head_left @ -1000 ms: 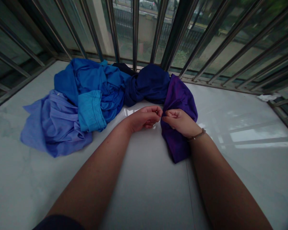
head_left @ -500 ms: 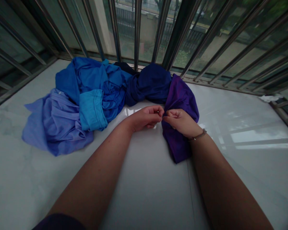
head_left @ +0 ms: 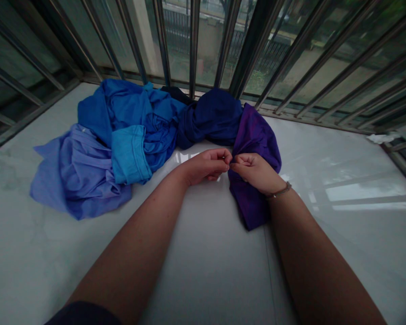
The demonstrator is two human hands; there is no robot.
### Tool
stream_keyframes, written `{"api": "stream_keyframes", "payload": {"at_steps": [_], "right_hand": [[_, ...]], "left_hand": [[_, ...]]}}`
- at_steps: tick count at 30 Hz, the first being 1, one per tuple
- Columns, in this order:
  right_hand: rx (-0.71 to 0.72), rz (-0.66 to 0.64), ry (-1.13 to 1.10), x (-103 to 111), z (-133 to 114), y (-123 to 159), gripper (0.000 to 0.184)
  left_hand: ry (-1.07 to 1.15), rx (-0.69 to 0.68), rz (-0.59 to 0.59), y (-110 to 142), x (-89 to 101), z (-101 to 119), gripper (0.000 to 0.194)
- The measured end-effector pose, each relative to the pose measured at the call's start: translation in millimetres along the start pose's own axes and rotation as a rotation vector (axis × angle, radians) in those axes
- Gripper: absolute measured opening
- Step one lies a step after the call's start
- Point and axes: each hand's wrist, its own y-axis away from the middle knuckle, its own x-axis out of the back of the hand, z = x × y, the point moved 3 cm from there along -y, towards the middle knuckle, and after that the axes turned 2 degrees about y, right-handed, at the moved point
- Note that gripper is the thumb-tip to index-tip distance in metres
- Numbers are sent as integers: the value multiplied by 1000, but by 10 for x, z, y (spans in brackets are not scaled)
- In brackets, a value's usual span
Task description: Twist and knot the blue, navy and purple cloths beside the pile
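My left hand (head_left: 208, 166) and my right hand (head_left: 255, 170) meet almost fingertip to fingertip above the pale floor. Both are closed, thumb against curled fingers; anything pinched between them is too small to make out. Behind and beneath the right hand lies a crumpled purple cloth (head_left: 257, 128), its lower end reaching toward me. A bunched navy cloth (head_left: 216, 115) adjoins it just beyond my hands. Left of these sits a heap of blue cloth (head_left: 122, 106) with a turquoise folded piece (head_left: 130, 155) on its front. A lavender cloth (head_left: 81, 176) lies crumpled at the near left.
Metal bars (head_left: 193, 49) stand before window glass along the back and both sides. The glossy white floor (head_left: 209, 262) reflects light at the right. A crumpled white scrap (head_left: 381, 138) lies by the right-hand bars. A bit of black cloth (head_left: 176, 94) shows behind the navy one.
Hardly anything differs. Both hands keep their closed, nearly touching pose, and the cloths lie as before; the view has shifted very slightly.
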Motion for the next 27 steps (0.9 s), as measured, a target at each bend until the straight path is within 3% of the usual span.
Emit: {"api": "stream_keyframes", "payload": {"at_steps": [27], "right_hand": [[-3,23,-10,-26,-21,-1,47]], "left_hand": [[-49,2,11,-12,-18,4,23]]}}
